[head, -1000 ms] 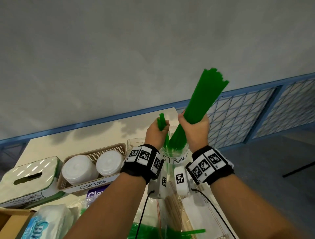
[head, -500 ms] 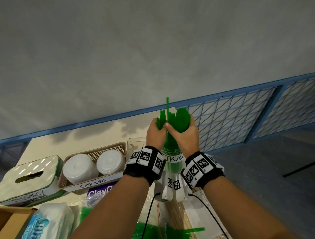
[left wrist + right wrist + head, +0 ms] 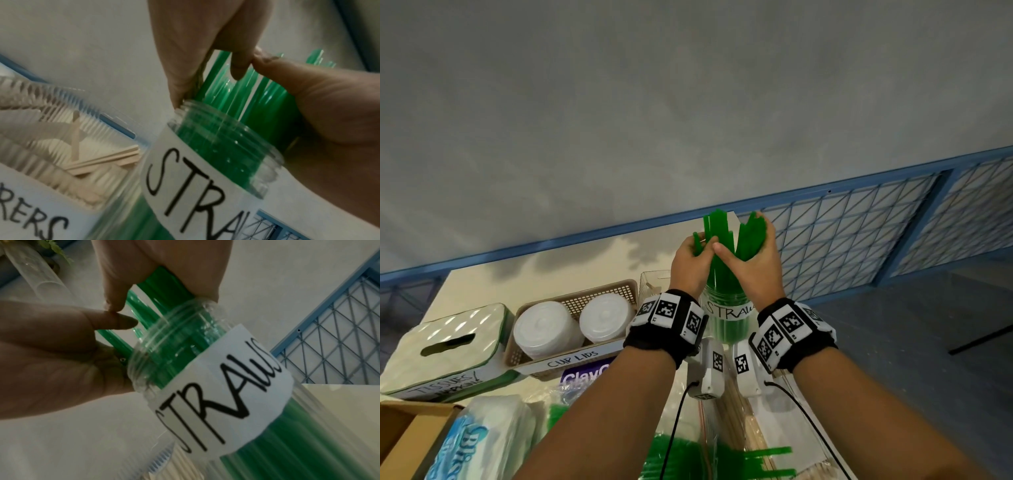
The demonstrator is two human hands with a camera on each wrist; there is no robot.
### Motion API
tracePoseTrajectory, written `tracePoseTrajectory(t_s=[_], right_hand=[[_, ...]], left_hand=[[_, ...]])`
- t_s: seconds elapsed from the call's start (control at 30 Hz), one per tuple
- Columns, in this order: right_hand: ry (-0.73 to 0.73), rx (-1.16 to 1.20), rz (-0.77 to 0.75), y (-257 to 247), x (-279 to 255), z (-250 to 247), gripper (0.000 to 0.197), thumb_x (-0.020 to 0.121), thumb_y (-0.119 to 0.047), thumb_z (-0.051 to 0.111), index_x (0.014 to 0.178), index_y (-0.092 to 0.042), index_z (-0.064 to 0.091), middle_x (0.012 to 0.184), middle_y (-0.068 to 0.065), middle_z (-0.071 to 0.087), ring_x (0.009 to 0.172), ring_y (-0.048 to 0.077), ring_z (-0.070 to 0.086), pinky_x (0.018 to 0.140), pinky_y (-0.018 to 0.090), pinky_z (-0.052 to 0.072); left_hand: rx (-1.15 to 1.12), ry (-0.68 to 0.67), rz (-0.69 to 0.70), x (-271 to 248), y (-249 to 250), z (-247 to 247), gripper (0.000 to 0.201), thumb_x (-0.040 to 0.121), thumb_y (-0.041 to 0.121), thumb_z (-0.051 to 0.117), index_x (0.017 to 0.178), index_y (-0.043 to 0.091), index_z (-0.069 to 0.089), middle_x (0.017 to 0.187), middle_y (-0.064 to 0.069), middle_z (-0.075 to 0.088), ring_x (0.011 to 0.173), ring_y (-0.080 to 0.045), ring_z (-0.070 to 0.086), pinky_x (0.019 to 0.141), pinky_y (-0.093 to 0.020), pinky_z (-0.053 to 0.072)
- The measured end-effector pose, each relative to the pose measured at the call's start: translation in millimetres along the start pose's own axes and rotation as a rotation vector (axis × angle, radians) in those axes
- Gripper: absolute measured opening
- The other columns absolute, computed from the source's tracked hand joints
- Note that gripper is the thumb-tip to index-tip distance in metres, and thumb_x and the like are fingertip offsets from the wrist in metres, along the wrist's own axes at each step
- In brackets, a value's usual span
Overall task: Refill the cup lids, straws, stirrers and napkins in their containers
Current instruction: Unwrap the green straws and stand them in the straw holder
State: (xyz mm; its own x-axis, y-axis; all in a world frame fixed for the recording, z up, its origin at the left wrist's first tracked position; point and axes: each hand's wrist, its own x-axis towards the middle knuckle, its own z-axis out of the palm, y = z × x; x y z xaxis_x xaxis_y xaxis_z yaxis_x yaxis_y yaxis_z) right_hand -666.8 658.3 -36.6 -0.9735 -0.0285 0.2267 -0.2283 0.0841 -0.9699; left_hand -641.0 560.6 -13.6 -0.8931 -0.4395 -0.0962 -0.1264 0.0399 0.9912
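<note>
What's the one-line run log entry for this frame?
step: straw refill | left hand: grips green straws | right hand: grips straws | straws: ends in STRAWS jar

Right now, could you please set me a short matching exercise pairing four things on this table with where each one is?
Things:
1. green straws
2. white cup lids
3. wooden stirrers
4. tissue box

Places:
A. ribbed clear container left of the jar
B. far left of the table
C. clear labelled jar, gripped by both hands
D. brown basket

Pairs: 1-C, 2-D, 3-A, 4-B

Both forearms reaching forward, left hand [image 3: 693, 258] and right hand [image 3: 751, 263] side by side, fingers curled, thumbs touching
</note>
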Motion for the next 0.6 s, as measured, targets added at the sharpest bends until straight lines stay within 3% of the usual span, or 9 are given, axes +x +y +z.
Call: tracePoseTrajectory(t_s=[0.07, 0.17, 0.23, 0.3, 0.4, 0.5, 0.57, 0.6], right_hand=[[-0.002, 0.031, 0.026, -3, -4, -3, 0.105, 0.061, -0.039, 0.082, 0.145, -0.021, 0.021, 0.138, 0.001, 0.043, 0.125, 0.015, 0.047, 0.106, 0.040, 0.042], [0.010, 0.061, 0.119, -9, -12, -11, 0.120, 0.063, -0.030, 0.083, 0.150, -0.021, 0.000, 0.154, 0.005, 0.018, 0.131, 0.006, 0.030, 0.109, 0.025, 0.028], [0.032, -0.011, 0.160, -9, -19, -17, 0.124, 0.064, -0.027, 0.083, 0.149, -0.020, -0.007, 0.158, 0.004, 0.001, 0.140, 0.010, 0.016, 0.106, 0.022, 0.018], [0.061, -0.085, 0.184, -9, -27, -23, 0.129, 0.063, -0.028, 0.085, 0.148, -0.018, -0.011, 0.158, 0.005, -0.010, 0.145, 0.016, -0.001, 0.110, 0.025, 0.008], [0.062, -0.116, 0.223, -13, -43, -33, 0.137, 0.058, -0.027, 0.088, 0.147, -0.020, -0.016, 0.156, 0.009, -0.016, 0.145, 0.021, -0.009, 0.116, 0.039, 0.007], [0.078, -0.140, 0.269, -22, -65, -38, 0.128, 0.062, -0.021, 0.086, 0.149, -0.018, -0.009, 0.156, 0.013, -0.010, 0.145, 0.023, -0.001, 0.115, 0.039, 0.015], [0.119, -0.119, 0.261, -27, -84, -44, 0.096, 0.073, -0.018, 0.079, 0.146, -0.012, 0.017, 0.152, 0.014, 0.015, 0.134, 0.022, 0.029, 0.106, 0.031, 0.035], [0.097, -0.115, 0.247, -26, -94, -47, 0.071, 0.079, -0.016, 0.073, 0.138, -0.009, 0.034, 0.144, 0.013, 0.033, 0.120, 0.019, 0.044, 0.093, 0.022, 0.043]], left_hand=[[-0.003, -0.049, -0.011, -5, 2, -8, 0.049, 0.089, 0.012, 0.058, 0.135, 0.008, 0.045, 0.129, -0.013, 0.056, 0.117, -0.025, 0.055, 0.103, -0.041, 0.044], [0.083, -0.144, -0.004, -15, 5, -20, 0.075, 0.085, 0.005, 0.060, 0.148, 0.012, 0.021, 0.145, -0.010, 0.040, 0.132, -0.023, 0.041, 0.107, -0.039, 0.039], [0.148, -0.207, 0.006, -25, 8, -29, 0.088, 0.083, 0.007, 0.063, 0.150, 0.016, 0.008, 0.152, -0.008, 0.028, 0.139, -0.022, 0.031, 0.111, -0.037, 0.034], [0.205, -0.247, 0.000, -35, 13, -39, 0.099, 0.080, 0.014, 0.070, 0.150, 0.017, 0.000, 0.156, -0.007, 0.018, 0.142, -0.023, 0.023, 0.110, -0.035, 0.028], [0.341, -0.352, -0.035, -54, 21, -55, 0.117, 0.072, 0.028, 0.078, 0.149, 0.019, -0.009, 0.158, -0.006, 0.007, 0.144, -0.023, 0.015, 0.112, -0.036, 0.024], [0.538, -0.421, -0.057, -70, 27, -66, 0.123, 0.068, 0.032, 0.080, 0.149, 0.015, -0.011, 0.158, -0.009, 0.006, 0.144, -0.024, 0.015, 0.114, -0.035, 0.022], [0.707, -0.440, -0.056, -81, 28, -71, 0.118, 0.070, 0.035, 0.078, 0.149, 0.008, -0.005, 0.157, -0.012, 0.014, 0.143, -0.025, 0.021, 0.113, -0.033, 0.023], [0.779, -0.419, -0.037, -87, 27, -73, 0.109, 0.073, 0.036, 0.076, 0.148, 0.006, 0.004, 0.154, -0.013, 0.022, 0.139, -0.026, 0.028, 0.111, -0.034, 0.027]])
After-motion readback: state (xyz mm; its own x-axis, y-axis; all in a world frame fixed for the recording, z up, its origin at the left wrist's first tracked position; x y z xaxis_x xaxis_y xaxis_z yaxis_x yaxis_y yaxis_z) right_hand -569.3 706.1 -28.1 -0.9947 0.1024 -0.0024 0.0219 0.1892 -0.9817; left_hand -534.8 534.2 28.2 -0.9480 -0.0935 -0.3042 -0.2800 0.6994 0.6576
